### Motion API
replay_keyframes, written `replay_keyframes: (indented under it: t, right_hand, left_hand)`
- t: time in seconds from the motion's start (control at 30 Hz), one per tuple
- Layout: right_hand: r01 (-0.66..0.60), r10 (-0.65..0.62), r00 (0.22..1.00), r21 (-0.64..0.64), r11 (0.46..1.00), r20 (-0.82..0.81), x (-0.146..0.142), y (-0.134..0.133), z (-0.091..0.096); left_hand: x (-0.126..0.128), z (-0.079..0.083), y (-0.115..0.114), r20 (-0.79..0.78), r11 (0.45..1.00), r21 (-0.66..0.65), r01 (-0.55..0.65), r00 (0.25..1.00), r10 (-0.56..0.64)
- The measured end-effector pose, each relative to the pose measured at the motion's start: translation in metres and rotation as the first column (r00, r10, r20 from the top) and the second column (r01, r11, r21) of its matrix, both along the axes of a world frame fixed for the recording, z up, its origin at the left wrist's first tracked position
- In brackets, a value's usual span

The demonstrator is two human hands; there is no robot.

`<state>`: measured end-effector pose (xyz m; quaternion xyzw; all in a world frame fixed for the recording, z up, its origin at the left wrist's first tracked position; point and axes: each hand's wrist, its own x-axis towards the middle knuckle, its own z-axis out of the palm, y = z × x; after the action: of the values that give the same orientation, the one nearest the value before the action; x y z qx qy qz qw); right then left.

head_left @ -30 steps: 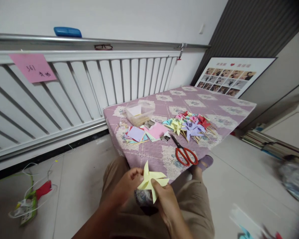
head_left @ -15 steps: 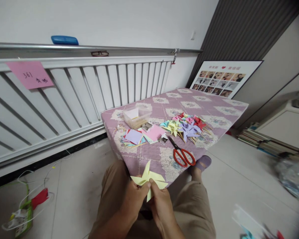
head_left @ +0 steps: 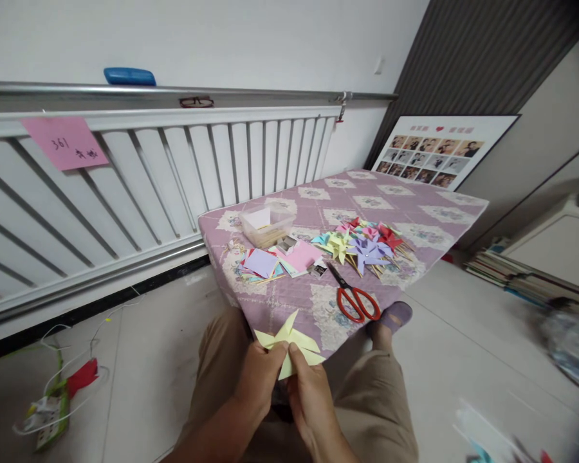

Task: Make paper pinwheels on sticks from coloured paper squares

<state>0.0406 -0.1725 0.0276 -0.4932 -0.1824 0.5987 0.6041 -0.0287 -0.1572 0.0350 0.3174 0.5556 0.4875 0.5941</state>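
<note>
A pale yellow paper pinwheel [head_left: 289, 334] is held over my lap, at the near corner of the cloth-covered table [head_left: 289, 302]. My left hand [head_left: 260, 373] pinches it near its centre from the left. From the right, my right hand [head_left: 309, 386] grips it with the thumb pressed close to the middle. Both thumbs nearly meet at the centre, and the other fingers are mostly hidden beneath the paper. Just beyond lie red-handled scissors [head_left: 356, 302], blades pointing away. Behind them is a pile of finished pinwheels on sticks [head_left: 367, 251] in purple, yellow, red, pink and blue.
Coloured paper squares [head_left: 260, 263] and a pink sheet [head_left: 303, 256] lie beside a clear plastic box [head_left: 265, 226]. A white radiator [head_left: 251, 161] runs along the wall. On the floor at left is a power strip [head_left: 53, 421] with cables. A photo board [head_left: 444, 151] leans at the back.
The yellow pinwheel has turned slightly in my fingers, and its blades sit at a different angle. Both hands keep their hold. The view has shifted a little.
</note>
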Motion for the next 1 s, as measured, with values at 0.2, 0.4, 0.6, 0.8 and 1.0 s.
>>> replay_keyframes:
  t: [0.2,0.4,0.6,0.8,1.0]
  right_hand:
    - [-0.131,0.126,0.982,-0.023,0.991,-0.14,0.012,0.0,0.007]
    - [-0.222,0.196,0.964,0.143,0.964,0.178,0.037,0.006,0.009]
    - [-0.617,0.44,0.722,0.209,0.759,0.534,0.058,0.006,0.022]
    - [-0.79,0.505,0.476,0.097,0.605,0.72,0.067,0.008,0.027]
    - [-0.856,0.495,0.341,0.045,0.516,0.8,0.063,0.006,0.037]
  left_hand:
    - [-0.016,0.007,0.012,-0.002,0.998,-0.051,0.033,0.999,-0.033]
    - [-0.038,-0.001,0.019,0.046,0.98,-0.014,0.197,0.979,-0.196]
    - [-0.052,-0.006,0.021,0.006,0.939,-0.033,0.342,0.94,-0.342]
    - [-0.063,0.009,0.028,-0.025,0.898,-0.05,0.437,0.898,-0.439]
    - [-0.064,0.014,0.03,0.06,0.88,-0.057,0.471,0.882,-0.468]
